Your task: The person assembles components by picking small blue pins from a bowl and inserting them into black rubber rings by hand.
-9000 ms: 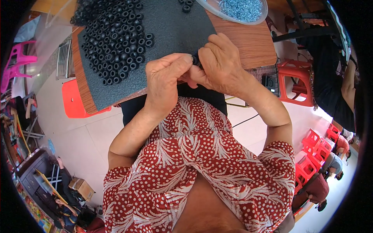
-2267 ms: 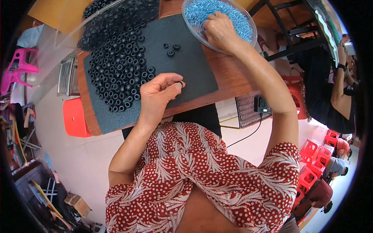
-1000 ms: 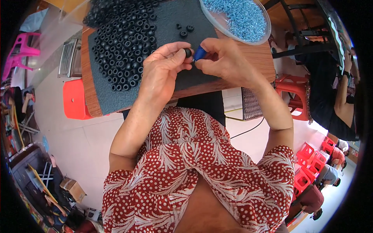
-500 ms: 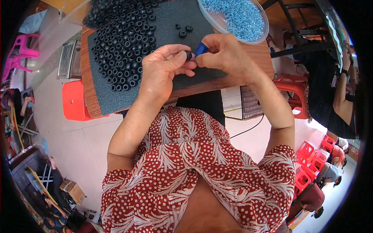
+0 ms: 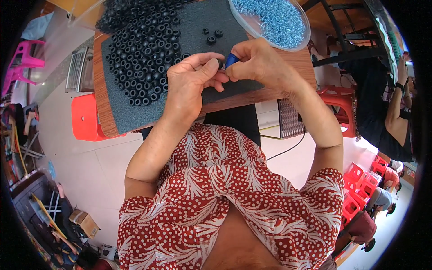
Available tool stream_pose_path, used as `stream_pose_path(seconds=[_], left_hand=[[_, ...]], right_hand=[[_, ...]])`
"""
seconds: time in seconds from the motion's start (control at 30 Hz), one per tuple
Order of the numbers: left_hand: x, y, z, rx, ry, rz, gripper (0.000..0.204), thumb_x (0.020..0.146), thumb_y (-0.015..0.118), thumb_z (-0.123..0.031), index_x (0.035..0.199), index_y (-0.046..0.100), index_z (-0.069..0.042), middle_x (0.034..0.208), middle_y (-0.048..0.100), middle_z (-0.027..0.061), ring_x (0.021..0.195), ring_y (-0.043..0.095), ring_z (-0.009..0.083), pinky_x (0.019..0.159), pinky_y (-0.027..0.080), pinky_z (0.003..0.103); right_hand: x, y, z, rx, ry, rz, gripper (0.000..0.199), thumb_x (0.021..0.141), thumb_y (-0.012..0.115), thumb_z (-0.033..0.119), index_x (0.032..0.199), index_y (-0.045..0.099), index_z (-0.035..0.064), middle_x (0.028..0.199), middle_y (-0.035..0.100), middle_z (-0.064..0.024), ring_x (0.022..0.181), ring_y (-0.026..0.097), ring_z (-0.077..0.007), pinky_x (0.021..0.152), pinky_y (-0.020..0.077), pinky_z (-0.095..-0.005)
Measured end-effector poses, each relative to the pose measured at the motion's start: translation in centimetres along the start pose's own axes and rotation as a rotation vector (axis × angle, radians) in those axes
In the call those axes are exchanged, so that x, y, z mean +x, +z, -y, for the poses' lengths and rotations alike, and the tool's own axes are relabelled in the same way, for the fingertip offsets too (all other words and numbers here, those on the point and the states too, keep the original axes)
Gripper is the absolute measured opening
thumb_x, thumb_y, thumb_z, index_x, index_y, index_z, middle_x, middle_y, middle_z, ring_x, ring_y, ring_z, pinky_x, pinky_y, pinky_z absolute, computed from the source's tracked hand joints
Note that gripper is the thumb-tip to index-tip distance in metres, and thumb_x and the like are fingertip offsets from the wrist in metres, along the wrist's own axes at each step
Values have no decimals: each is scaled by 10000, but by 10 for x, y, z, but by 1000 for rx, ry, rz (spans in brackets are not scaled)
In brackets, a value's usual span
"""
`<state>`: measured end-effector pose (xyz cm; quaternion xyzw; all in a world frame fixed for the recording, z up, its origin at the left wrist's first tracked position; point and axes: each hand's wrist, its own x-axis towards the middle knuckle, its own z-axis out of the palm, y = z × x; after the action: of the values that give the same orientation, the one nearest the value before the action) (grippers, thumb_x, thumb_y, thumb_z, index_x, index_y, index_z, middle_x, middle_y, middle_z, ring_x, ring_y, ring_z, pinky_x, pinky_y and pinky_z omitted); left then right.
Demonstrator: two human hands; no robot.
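Over the dark foam mat [image 5: 135, 114] on our tabletop [image 5: 101, 112], our left hand [image 5: 191, 83] pinches a black rubber ring [image 5: 220, 64] while our right hand [image 5: 258, 60] pinches a small blue piece [image 5: 231, 60] against it, apparently mid-fitting; seating it squarely likely comes next.

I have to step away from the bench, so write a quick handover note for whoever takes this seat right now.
Left hand: pinching a small black ring at the fingertips.
Right hand: pinching a small blue piece against that ring, over the dark mat.
Parts: black rings crowd the mat's left half in a big batch; three loose rings lie apart near the top. The clear dish of blue pieces sits at the top right.
Done: the two parts are brought together, not visibly joined.
Left: the big batch of rings has no blue pieces showing.
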<state>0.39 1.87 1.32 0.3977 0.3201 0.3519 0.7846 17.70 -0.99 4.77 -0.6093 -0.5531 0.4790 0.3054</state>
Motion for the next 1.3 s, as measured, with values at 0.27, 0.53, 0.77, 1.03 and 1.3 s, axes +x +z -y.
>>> stream_pose_path(seconds=[0.27, 0.53, 0.77, 1.03, 1.3], left_hand=[[1, -7, -5, -37, -116, 28, 234, 906, 522, -176, 952, 519, 54, 814, 636, 182, 684, 640, 220, 552, 492, 274], [2, 1, 1, -93, -85, -52, 210, 895, 543, -171, 940, 539, 34, 828, 629, 132, 699, 599, 169, 619, 466, 262], [2, 5, 8, -62, -1, -101, 178, 863, 607, -140, 920, 572, 25, 805, 586, 45, 681, 555, 115, 610, 445, 227], [-1, 7, 11, -106, 42, -78, 168, 876, 588, -129, 945, 566, 24, 821, 589, 58, 689, 562, 122, 615, 463, 244], [-5, 7, 14, -265, -106, -2, 187, 919, 501, -128, 1014, 552, 25, 882, 597, 92, 730, 562, 155, 670, 470, 291]], right_hand=[[0, -1, 0, -77, 20, -6, 167, 623, 626, 138, 634, 608, -28, 550, 541, -25, 531, 464, -75, 462, 360, -254], [2, -2, -1, -93, -13, -37, 197, 631, 621, 146, 612, 576, -45, 529, 494, -21, 529, 441, -88, 455, 358, -281], [4, -1, 4, -167, -20, -31, 197, 630, 618, 146, 602, 574, -44, 533, 507, -29, 522, 448, -97, 458, 367, -288], [0, 0, 2, -31, -19, -68, 230, 667, 661, 172, 620, 578, -38, 550, 530, -40, 533, 473, -83, 453, 366, -257], [-3, 10, -8, -22, -175, -242, 359, 746, 711, 234, 619, 541, -56, 589, 605, -117, 535, 517, -72, 451, 389, -266]])
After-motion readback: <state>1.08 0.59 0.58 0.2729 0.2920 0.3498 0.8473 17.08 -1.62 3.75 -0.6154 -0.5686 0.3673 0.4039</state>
